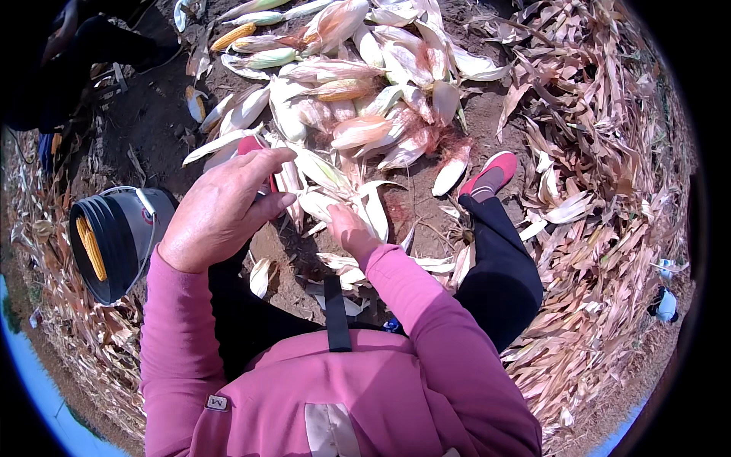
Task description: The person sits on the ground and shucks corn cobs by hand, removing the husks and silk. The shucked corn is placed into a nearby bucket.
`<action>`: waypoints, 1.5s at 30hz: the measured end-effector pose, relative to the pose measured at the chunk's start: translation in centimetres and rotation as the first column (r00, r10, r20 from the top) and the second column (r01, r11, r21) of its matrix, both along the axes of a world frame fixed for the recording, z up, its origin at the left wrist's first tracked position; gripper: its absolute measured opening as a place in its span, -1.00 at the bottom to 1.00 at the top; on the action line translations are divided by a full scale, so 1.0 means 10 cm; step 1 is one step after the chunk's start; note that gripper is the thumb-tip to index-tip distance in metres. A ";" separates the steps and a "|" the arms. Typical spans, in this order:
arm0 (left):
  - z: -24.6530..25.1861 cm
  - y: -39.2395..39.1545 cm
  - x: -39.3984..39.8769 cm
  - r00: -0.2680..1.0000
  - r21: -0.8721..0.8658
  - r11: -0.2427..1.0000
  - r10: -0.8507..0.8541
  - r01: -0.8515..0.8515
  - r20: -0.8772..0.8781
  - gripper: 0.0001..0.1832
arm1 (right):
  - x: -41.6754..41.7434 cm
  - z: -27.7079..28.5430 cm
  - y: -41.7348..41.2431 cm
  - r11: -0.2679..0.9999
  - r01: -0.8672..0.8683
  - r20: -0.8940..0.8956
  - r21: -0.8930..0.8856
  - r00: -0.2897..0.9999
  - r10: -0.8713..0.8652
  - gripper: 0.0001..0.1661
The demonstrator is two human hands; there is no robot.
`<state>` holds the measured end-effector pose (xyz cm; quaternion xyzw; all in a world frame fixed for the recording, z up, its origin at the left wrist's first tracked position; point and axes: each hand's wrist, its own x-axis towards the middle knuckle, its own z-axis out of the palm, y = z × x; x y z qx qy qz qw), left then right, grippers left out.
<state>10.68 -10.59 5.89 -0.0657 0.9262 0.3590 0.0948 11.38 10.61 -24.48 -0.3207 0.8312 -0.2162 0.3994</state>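
Observation:
My left hand [225, 203] is raised at the left of the near edge of the corn pile, fingers and thumb apart, nothing seen between them. Beside it on the right, my right hand [350, 229] touches the pale husk [320, 203] of an ear of corn; its fingers are partly hidden, so a firm hold cannot be told. Ahead lies a heap of ears in husk [365, 128], several with reddish silk. A bare yellow ear [233, 37] lies at its upper left, and a partly husked ear [341, 89] lies within it.
A dark bucket [123, 228] with yellow cobs inside lies tipped at my left. Dry corn stalks and leaves [594, 228] cover the ground at the right. My legs are spread around the near husks, a red shoe [494, 171] beside the heap. A person in dark clothing [103, 48] is at upper left.

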 end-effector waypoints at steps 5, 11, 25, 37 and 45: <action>0.10 0.04 -0.02 0.980 0.001 0.998 -0.064 0.065 0.190 -0.49 | 0.06 -0.43 -0.27 0.992 -0.026 -0.049 0.123 0.998 0.032 -0.57; 0.07 0.01 -0.07 0.979 0.055 0.990 -0.134 0.127 0.151 -0.43 | 0.07 -0.63 -0.42 0.970 -0.050 -0.107 0.238 0.991 0.078 -0.68; -0.05 0.42 -0.24 0.986 -0.049 0.987 -0.147 0.151 0.082 -0.21 | -0.97 1.65 0.29 0.382 0.916 0.909 -0.124 0.259 -0.326 -0.37; -0.53 0.77 -0.71 0.976 0.512 0.858 -0.081 -0.034 0.202 -0.51 | -1.63 2.08 0.95 0.810 0.549 0.587 -0.205 0.732 -0.347 -0.47; -0.20 0.71 -0.87 0.899 0.430 0.888 -0.312 0.161 0.307 -0.47 | -1.70 2.26 1.01 0.896 -0.062 -0.545 -0.440 0.811 -0.211 -0.12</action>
